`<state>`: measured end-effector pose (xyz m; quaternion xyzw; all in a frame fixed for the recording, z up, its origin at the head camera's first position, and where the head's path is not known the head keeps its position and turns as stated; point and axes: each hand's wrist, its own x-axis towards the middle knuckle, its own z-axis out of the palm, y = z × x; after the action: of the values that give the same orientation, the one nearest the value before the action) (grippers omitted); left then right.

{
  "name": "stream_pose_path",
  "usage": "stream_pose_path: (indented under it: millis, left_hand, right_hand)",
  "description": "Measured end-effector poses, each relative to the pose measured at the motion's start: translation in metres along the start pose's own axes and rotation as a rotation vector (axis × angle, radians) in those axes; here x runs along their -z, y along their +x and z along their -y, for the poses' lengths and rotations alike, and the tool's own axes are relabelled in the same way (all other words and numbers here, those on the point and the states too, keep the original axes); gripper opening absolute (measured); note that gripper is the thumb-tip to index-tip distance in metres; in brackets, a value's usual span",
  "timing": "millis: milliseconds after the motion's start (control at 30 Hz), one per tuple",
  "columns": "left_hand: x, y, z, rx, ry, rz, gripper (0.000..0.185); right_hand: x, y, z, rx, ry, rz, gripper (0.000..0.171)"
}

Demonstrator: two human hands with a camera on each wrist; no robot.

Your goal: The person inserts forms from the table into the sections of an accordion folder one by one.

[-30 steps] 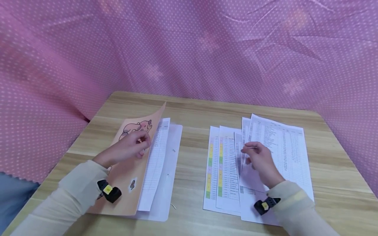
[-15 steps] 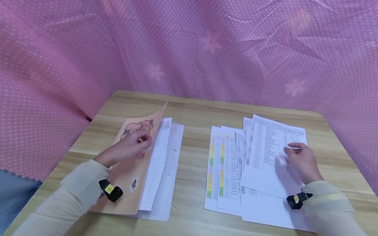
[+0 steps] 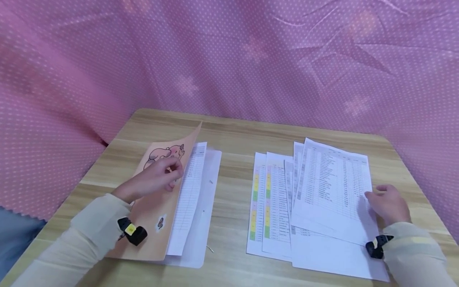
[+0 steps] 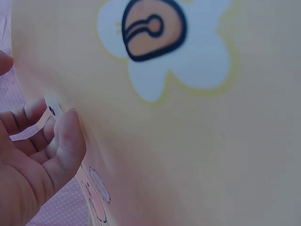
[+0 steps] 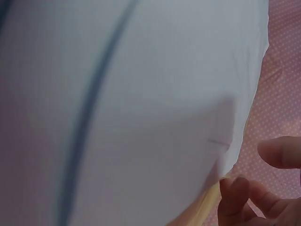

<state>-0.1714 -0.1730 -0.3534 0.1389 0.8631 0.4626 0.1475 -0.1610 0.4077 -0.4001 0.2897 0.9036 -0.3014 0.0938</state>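
Observation:
My left hand grips the lifted front cover of an orange cartoon folder at the table's left, fingers curled round its edge. The left wrist view shows those fingers behind the cover. A printed sheet lies inside the folder on its pale back leaf. My right hand sits at the right edge of the top sheet of a fanned stack. In the right wrist view its loosely curled fingertips touch that sheet's edge and the thumb stays apart.
Under the top sheet lie more printed pages, the leftmost with colour-coded columns. The wooden table has rounded far corners. A pink dotted curtain closes in the back and both sides.
My right hand slid rightward across the top sheet, from its left edge to its right edge. The left hand and folder cover stayed put.

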Motion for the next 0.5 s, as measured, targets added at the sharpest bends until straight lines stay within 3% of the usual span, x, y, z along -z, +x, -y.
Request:
stream_pose_path:
  millis: [500]
  left_hand:
    - [-0.0020, 0.0032, 0.0035, 0.002, 0.021, -0.001, 0.022]
  right_hand:
    - [0.0008, 0.0044, -0.0096, -0.025, -0.063, 0.030, 0.081]
